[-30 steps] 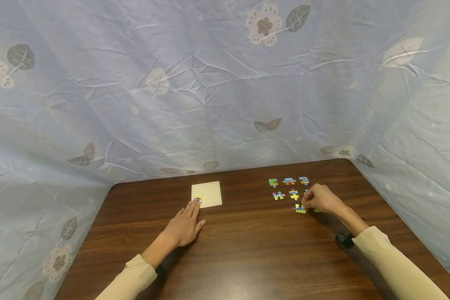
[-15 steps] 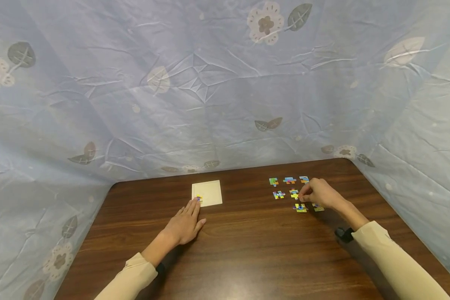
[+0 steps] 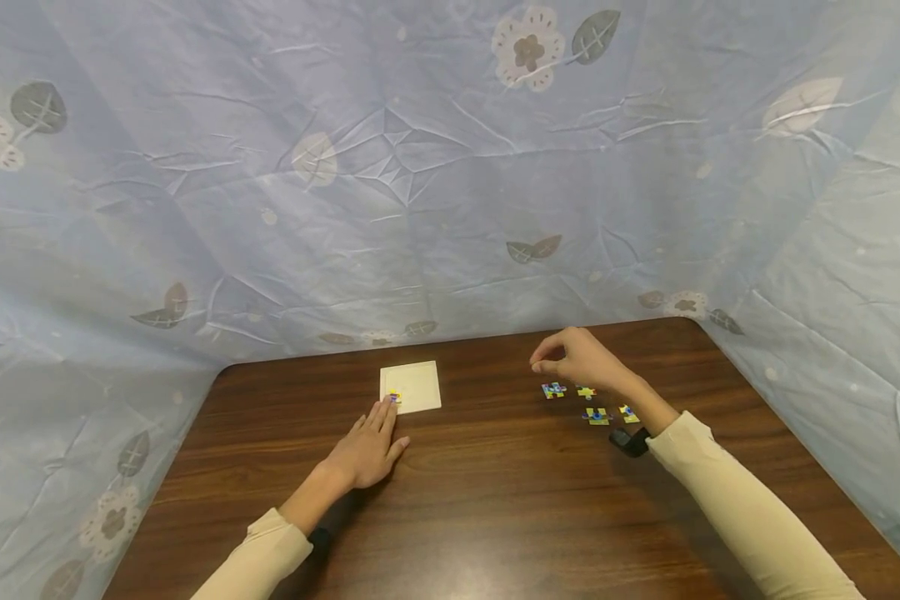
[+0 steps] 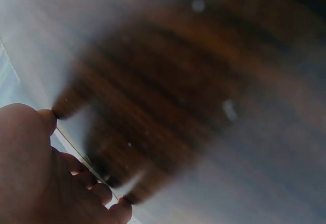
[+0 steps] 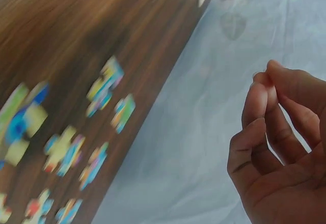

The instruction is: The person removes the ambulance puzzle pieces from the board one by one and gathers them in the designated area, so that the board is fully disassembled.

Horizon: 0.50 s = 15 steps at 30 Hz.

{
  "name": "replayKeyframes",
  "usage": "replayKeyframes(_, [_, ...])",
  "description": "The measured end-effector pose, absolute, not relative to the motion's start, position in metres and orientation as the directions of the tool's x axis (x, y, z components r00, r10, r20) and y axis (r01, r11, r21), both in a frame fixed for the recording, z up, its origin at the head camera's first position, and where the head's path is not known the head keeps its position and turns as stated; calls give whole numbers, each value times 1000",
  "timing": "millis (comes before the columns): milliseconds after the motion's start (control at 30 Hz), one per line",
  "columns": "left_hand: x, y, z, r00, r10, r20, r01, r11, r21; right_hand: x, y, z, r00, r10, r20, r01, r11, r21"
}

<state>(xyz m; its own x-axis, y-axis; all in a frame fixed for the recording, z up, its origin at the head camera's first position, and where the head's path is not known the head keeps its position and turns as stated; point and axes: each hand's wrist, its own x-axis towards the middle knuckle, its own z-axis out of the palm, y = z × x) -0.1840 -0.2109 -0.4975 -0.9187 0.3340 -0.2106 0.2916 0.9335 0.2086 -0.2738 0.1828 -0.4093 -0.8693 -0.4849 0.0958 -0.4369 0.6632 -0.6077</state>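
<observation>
My left hand (image 3: pixel 366 450) lies flat with straight fingers, its fingertips at the near-left corner of a cream square tray (image 3: pixel 418 385). A small jigsaw puzzle piece (image 3: pixel 394 397) sits in that corner, partly covered by the fingertips. On the right, my right hand (image 3: pixel 581 360) hovers over several puzzle pieces, hiding some of them in the head view. Its thumb and forefinger tips meet, and the right wrist view shows nothing between them. Below it lie a blue-and-yellow piece (image 3: pixel 553 390), a yellow piece (image 3: pixel 586 392) and two more, one with a blue circle (image 3: pixel 597 415).
In the right wrist view, the far row of pieces (image 5: pixel 94 165) lies near the table's back edge. The brown wooden table (image 3: pixel 465 500) meets a pale blue flowered cloth (image 3: pixel 390 208) behind and at both sides. Dark straps (image 3: pixel 630 442) circle the wrists.
My right hand has risen from the right-hand puzzle pieces and moved left and away from me, now covering the far row. The left hand stays at the tray corner.
</observation>
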Motion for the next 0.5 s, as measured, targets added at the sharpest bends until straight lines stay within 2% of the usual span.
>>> replayKeyframes(500, [-181,-215,-500,-924,321,-206,269,932,244,-292,85,-408,-812,-566,142,-494,538,-683])
